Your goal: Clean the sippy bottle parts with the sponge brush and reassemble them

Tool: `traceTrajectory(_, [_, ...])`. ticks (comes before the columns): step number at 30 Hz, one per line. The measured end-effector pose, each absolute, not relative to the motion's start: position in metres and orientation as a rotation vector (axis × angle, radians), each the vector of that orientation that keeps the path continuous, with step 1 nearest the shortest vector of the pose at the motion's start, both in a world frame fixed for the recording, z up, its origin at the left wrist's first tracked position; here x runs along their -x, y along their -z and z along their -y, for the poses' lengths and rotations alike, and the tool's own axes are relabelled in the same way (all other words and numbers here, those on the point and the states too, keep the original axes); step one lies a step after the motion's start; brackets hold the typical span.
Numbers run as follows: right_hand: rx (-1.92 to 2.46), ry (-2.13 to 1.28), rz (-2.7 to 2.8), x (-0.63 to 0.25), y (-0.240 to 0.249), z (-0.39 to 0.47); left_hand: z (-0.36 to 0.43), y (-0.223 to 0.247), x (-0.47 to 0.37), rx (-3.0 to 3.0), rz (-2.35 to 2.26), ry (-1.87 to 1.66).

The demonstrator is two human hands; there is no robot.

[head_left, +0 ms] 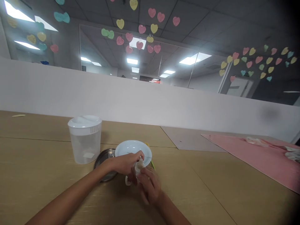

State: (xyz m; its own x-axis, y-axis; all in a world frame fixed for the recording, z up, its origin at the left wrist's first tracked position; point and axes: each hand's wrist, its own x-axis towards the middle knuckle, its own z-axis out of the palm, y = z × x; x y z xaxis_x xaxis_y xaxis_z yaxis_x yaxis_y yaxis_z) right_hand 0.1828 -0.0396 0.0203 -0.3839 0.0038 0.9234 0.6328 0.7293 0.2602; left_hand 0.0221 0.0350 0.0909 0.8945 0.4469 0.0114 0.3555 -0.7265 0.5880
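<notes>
a small white container between the left hand and the right hand

head view: both hands are gripping the small white container just in front of a white bowl. the left hand is curling its fingers about the narrow top; the right hand, slightly blurred, is pressing its fingers against the side. whether the container is touching the desk, the hands are hiding. a white curved piece is showing below the left hand; its attachment cannot be told. a round metal dish is lying beside the bowl, partly behind the left forearm, and a yellow-green stick is showing at the bowl's right edge. a translucent bucket with a white lid is standing upright to the left. a pink cloth is spreading over the far right, well apart from the hands.
</notes>
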Motion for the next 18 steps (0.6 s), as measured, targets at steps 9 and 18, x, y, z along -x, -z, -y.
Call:
traceTrajectory(9, [0.473,0.686,1.92,-0.182,-0.021,0.045,-0.037,-0.092,-0.021,-2.42,-0.56,-0.159])
traceTrajectory(18, [0.831,0.105,1.629,-0.18,-0.016,0.033,-0.039,-0.087,-0.022,-2.438,-0.517,-0.21])
